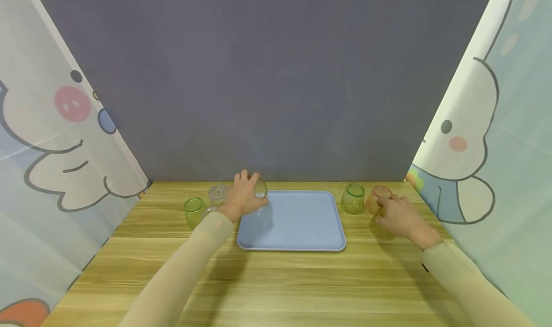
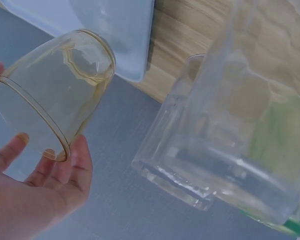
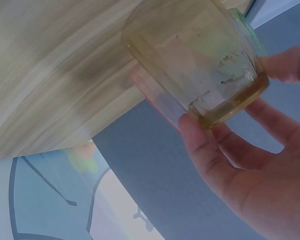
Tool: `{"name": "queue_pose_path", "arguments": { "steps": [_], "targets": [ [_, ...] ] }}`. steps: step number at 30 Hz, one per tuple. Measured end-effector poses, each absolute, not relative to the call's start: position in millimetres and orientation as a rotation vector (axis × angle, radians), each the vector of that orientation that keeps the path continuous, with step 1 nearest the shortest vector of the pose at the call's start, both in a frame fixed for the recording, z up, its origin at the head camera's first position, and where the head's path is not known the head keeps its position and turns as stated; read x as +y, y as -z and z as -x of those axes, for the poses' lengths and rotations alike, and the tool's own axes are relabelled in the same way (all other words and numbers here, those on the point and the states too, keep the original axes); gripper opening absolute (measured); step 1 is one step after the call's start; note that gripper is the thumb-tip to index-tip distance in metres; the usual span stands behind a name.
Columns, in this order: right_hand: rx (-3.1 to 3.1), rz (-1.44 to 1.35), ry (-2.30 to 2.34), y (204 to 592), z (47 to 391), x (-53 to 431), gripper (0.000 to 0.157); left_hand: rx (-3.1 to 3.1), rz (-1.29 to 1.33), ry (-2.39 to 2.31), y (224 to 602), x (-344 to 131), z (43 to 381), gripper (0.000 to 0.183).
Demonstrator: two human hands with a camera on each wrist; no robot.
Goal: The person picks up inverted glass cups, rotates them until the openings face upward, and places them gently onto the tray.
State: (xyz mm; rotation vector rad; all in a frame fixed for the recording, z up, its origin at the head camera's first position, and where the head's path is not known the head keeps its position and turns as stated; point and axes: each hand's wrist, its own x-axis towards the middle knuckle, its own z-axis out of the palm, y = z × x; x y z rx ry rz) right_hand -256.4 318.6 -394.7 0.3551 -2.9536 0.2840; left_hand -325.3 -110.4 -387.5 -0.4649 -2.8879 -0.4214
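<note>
My left hand [image 1: 246,197] grips a clear drinking glass with amber edges [image 2: 50,85] by one end, thumb and fingers spread around it. That glass is tilted in the left wrist view and overlaps the back left of the light blue tray [image 1: 297,221]. On the right, my right hand [image 1: 398,215] pinches a yellow-amber glass [image 3: 190,55] near its thick base. Just behind that glass are a pink glass [image 1: 378,193] and a green glass [image 1: 353,200]. In the head view, the right hand hides most of the amber glass.
Left of the tray stand a green glass [image 1: 195,211] and a clear glass [image 1: 217,192]; another clear glass [image 1: 210,212] is partly hidden by my left sleeve. A grey panel [image 1: 276,87] rises behind the wooden table [image 1: 284,288]. Printed curtains hang on both sides.
</note>
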Motion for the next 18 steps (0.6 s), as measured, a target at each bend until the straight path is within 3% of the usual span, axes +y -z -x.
{"name": "queue_pose_path", "arguments": {
  "steps": [18],
  "targets": [
    [-3.0, -0.331, -0.314, 391.8, 256.7, 319.2, 0.043, -2.96, 0.446, 0.33, 393.2, -110.5, 332.1, 0.072]
  ]
}}
